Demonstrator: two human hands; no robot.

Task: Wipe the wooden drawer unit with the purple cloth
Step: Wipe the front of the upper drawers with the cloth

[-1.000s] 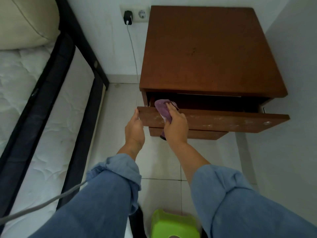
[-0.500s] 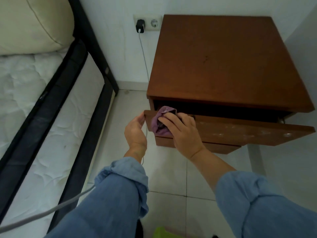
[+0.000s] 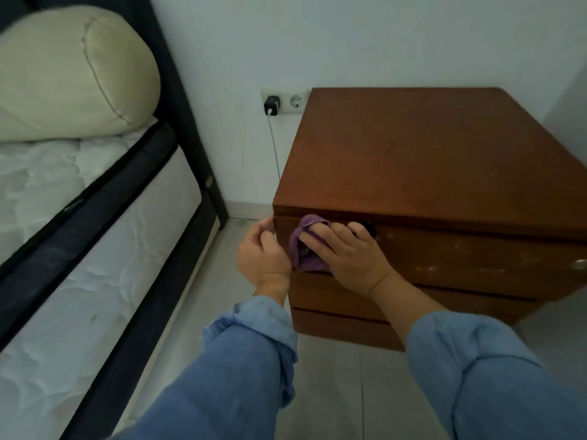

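- Pressing cloth (image 3: pixel 305 249) flat against top drawer front (image 3: pixel 460 258) of unit (image 3: pixel 422 160), near its left end, with right hand (image 3: pixel 346 255), fingers spread over it.
- Curling left hand (image 3: pixel 262 254) loosely at unit's left front corner, gripping nothing visible.
- Sitting beside bed (image 3: pixel 95 249), under charger (image 3: pixel 272 107).

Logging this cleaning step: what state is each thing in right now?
top drawer: shut
purple cloth: bunched, pressed on the drawer front
right hand: flat on the cloth
left hand: at the unit's left corner
charger: plugged in
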